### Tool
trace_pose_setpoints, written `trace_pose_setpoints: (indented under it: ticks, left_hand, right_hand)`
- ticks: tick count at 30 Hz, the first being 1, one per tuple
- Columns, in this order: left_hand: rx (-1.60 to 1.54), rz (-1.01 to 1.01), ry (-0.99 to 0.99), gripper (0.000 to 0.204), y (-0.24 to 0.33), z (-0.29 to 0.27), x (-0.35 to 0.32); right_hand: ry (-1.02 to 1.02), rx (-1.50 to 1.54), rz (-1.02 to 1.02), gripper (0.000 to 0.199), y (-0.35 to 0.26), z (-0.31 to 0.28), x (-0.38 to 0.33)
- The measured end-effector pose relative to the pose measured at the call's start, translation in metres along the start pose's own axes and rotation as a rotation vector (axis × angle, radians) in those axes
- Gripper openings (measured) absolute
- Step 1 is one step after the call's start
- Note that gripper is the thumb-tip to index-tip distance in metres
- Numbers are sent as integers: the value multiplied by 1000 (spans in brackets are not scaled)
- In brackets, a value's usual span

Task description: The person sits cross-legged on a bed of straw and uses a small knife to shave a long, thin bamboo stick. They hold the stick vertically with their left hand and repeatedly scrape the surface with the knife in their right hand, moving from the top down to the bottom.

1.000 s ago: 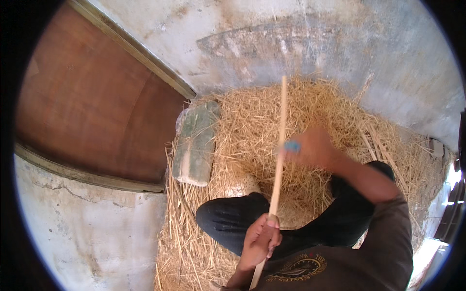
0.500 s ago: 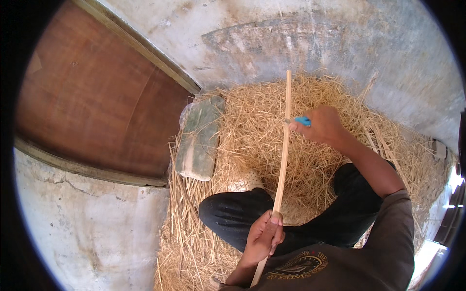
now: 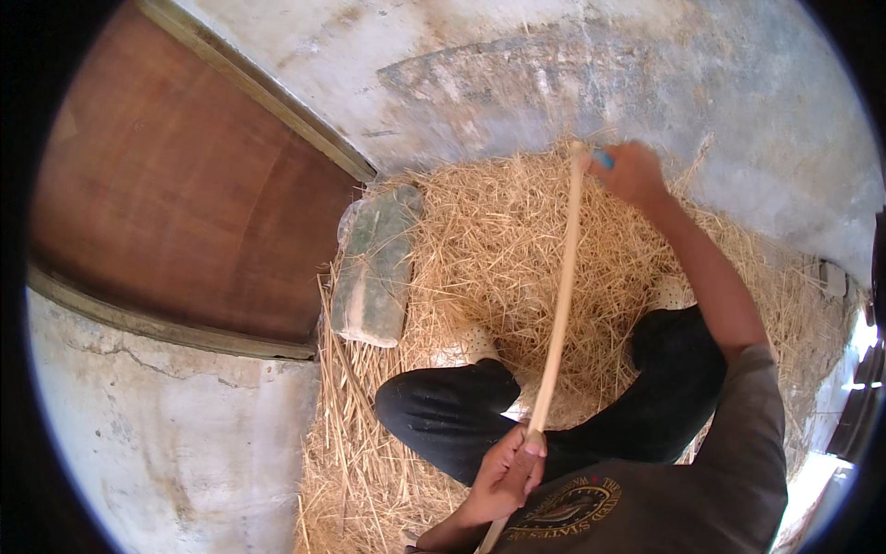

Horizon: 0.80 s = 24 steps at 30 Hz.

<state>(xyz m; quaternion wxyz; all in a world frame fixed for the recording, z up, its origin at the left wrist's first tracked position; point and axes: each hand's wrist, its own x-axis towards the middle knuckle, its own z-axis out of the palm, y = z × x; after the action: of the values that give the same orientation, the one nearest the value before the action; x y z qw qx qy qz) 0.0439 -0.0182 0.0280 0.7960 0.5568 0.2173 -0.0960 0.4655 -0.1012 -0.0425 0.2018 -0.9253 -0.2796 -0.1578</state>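
A long, pale bamboo strip (image 3: pixel 560 323) runs from my lap up and away over the straw, bowed slightly to the right. Around its lower part my left hand (image 3: pixel 508 473) is closed, thumb on top. At the strip's far end, my right hand (image 3: pixel 635 174) is closed around a small blue-handled knife (image 3: pixel 603 158). The knife's metal end meets the strip near its tip, though motion blur hides the exact contact. My right arm is stretched far forward.
Straw-like shavings (image 3: pixel 489 222) pile up over the floor around my crossed legs (image 3: pixel 443 406). A worn greenish-grey block (image 3: pixel 377 263) lies at the left, beside a brown door panel (image 3: pixel 194 185). A stained plaster wall (image 3: pixel 517 83) rises behind the pile.
My right hand has slid the knife outward along the strip, from partway up to its far end. The strip's far end has swung right. My left hand keeps its grip, slightly lower in view.
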Motion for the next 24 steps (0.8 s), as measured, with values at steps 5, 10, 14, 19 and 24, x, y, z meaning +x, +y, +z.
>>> trace_pose_setpoints:
  ticks: [5, 10, 14, 19, 24]
  left_hand:
    - [31, -50, -49, 17, -9, 4, -23]
    - [145, 102, 188, 23, 19, -17, 28]
    - [146, 148, 185, 21, 31, -9, 35]
    - [177, 188, 211, 18, 35, 6, 30]
    - [185, 146, 183, 19, 37, 2, 32]
  right_hand:
    - [-221, 188, 389, 79, 37, -32, 9]
    - [-213, 354, -256, 78, -73, -46, -79]
    - [-368, 398, -519, 75, -110, -63, -125]
    - [-264, 384, -375, 72, -91, -46, -95]
    - [-303, 373, -503, 68, -103, -51, -114]
